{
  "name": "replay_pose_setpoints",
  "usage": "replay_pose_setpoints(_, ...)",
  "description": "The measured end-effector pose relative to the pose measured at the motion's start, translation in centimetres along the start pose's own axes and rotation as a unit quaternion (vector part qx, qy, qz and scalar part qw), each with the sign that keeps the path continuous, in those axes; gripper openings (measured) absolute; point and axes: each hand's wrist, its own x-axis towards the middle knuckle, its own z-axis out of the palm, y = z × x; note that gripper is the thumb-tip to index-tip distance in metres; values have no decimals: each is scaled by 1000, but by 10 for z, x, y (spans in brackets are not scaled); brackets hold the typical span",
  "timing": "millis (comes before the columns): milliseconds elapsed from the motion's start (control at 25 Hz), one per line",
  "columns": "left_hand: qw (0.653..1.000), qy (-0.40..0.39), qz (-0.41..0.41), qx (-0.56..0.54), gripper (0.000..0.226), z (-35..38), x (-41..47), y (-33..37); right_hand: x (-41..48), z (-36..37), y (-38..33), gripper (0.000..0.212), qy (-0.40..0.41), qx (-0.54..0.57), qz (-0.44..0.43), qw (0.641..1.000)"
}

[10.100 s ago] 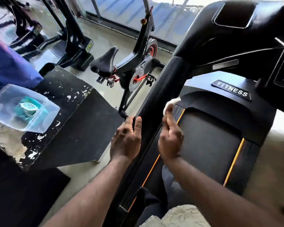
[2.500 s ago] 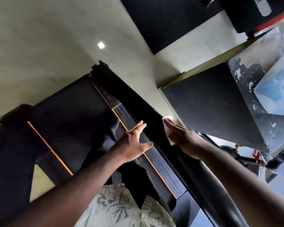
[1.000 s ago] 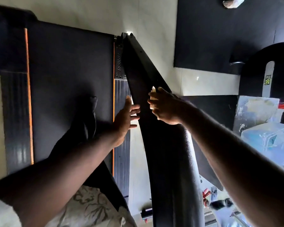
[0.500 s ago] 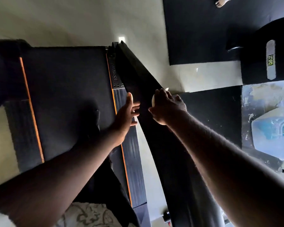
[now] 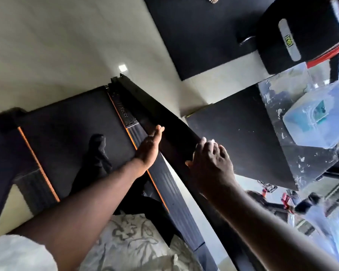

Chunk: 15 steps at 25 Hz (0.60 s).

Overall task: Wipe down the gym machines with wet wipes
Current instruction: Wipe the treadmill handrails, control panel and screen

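Two hands bracket the treadmill's slanting black bar [image 5: 155, 110] as a person wipes it down. The right hand [image 5: 210, 163] curls its fingers over the bar's outer edge, pressing a wet wipe [image 5: 212, 140] of which only a white sliver shows at the fingertips. The left hand [image 5: 149, 146] lies flat against the inner edge, fingers straight and together, gripping nothing. Ten seconds ago both hands worked this bar with the console in sight. Now the view looks down past the belt [image 5: 72, 130] toward the deck's far end, and the left hand's fingers, spread half a second ago, have drawn together. The wiping appears to be running the bar's length, with this part likely close to done. A clear tub of wipes [image 5: 319, 116] sits on the chipped top of a black box [image 5: 243, 143], at its edge away from the treadmill.
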Motion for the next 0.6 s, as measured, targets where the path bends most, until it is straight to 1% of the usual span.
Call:
replay_pose_setpoints(40, 998, -26, 16, 46, 53, -5, 8, -1, 21, -5, -13, 86, -23, 4, -6, 1000)
replay_pose_setpoints(80, 992, -55, 26, 107, 51, -12, 21, -2, 42, -8, -24, 86, -48, 2, -4, 999)
replay_pose_setpoints(120, 978, -94, 34, 181, 61, -21, 36, 1, 56, -9, -31, 88, -60, 0, 3, 998)
replay_pose_setpoints(200, 924, -169, 59, 337, 85, -41, 60, 9, 58, -10, -32, 93, -69, -13, 27, 997)
replay_pose_setpoints(240, 897, -199, 66, 390, 92, -48, 69, 16, 46, -12, -27, 93, -65, -24, 28, 997)
replay_pose_setpoints(280, 871, -230, 68, 429, 95, -53, 77, 22, 29, -16, -21, 90, -42, -37, 36, 998)
replay_pose_setpoints(320, 848, -257, 71, 458, 98, -56, 83, 29, 10, -19, -15, 86, -30, -46, 44, 998)
replay_pose_setpoints(360, 834, -276, 71, 472, 100, -59, 87, 35, -5, -22, -12, 83, -35, -57, 52, 996)
replay_pose_setpoints(440, 820, -306, 65, 480, 102, -66, 100, 42, 1, -21, -20, 82, -80, -81, 78, 990)
replay_pose_setpoints(480, 809, -323, 64, 488, 103, -70, 106, 41, 20, -22, -32, 82, -104, -80, 88, 987)
replay_pose_setpoints(520, 797, -337, 68, 497, 105, -75, 112, 41, 44, -22, -47, 84, -124, -71, 94, 985)
replay_pose_setpoints(560, 785, -350, 72, 506, 108, -80, 117, 42, 69, -17, -63, 90, -135, -62, 100, 984)
replay_pose_setpoints(600, 773, -365, 77, 514, 110, -85, 122, 43, 91, -16, -76, 103, -151, -51, 114, 981)
